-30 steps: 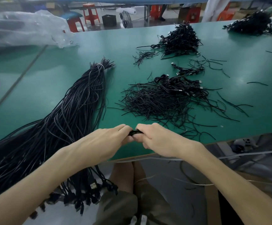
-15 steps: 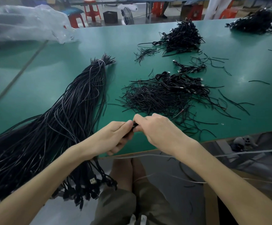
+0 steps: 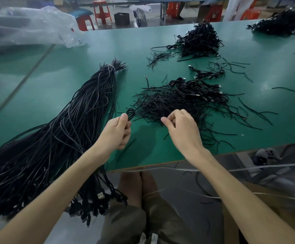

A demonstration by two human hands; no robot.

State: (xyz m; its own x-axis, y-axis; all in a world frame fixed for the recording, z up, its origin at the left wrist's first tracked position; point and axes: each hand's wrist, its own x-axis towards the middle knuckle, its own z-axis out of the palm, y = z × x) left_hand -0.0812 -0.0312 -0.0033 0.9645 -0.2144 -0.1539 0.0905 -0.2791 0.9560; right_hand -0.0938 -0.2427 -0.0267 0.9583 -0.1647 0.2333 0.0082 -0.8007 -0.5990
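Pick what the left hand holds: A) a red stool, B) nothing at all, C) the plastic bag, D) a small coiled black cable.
D: the left hand pinches a small coil of black cable between its thumb and fingers, above the green table.

Your left hand hides the lower part of the coiled cable. Whether your right hand pinches anything is too small to tell. The long bundle runs off the left edge; the plastic bag is blurred.
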